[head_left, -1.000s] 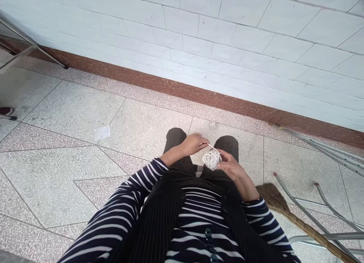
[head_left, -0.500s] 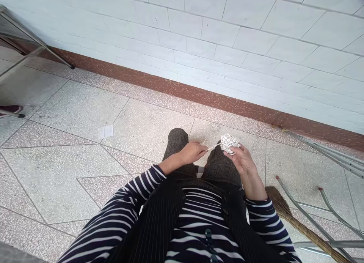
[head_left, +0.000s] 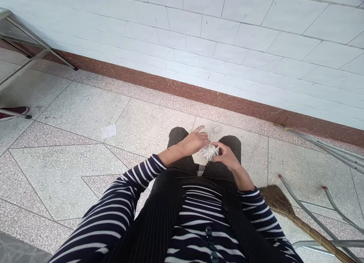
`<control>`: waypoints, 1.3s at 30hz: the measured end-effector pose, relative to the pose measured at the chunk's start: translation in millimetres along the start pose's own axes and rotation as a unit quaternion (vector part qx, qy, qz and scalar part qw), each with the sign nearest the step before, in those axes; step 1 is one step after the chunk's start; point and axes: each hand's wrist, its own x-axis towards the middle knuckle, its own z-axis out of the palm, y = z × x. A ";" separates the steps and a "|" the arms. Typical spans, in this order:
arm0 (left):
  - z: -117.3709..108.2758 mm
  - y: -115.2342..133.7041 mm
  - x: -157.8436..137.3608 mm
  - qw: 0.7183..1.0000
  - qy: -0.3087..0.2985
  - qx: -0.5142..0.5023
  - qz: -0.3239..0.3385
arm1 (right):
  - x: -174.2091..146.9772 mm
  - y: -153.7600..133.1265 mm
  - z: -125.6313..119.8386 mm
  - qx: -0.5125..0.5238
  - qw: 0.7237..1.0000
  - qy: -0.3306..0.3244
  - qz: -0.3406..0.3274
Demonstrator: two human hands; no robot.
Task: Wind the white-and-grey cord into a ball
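My right hand [head_left: 227,158] is closed around one side of a ball of white cord [head_left: 210,153], held above the gap between my knees. My left hand [head_left: 195,142] is at the ball's far left side, palm down. One of its fingers sticks out away from me, while the others bend toward the ball with the cord at their tips; the tips are partly hidden. Beyond the ball, a small round bundle of white cord [head_left: 216,129] lies on the floor.
A straw broom [head_left: 277,200] and metal chair legs [head_left: 301,206] are on the right. Folded metal poles [head_left: 321,145] lean along the tiled wall [head_left: 199,46]. White paper [head_left: 108,131] lies on the floor. A metal-framed stool [head_left: 36,39] and a person's shoe [head_left: 14,112] are at the left.
My right hand has brought the cord ball left and closer to me. My left hand, which was pulling a taut strand, has moved up beside the ball with a finger stretched out.
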 end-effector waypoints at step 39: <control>22.8 1.2 4.3 1.000 0.010 -0.011 -0.011 | -27.4 8.9 9.9 -0.039 0.990 0.098 -0.091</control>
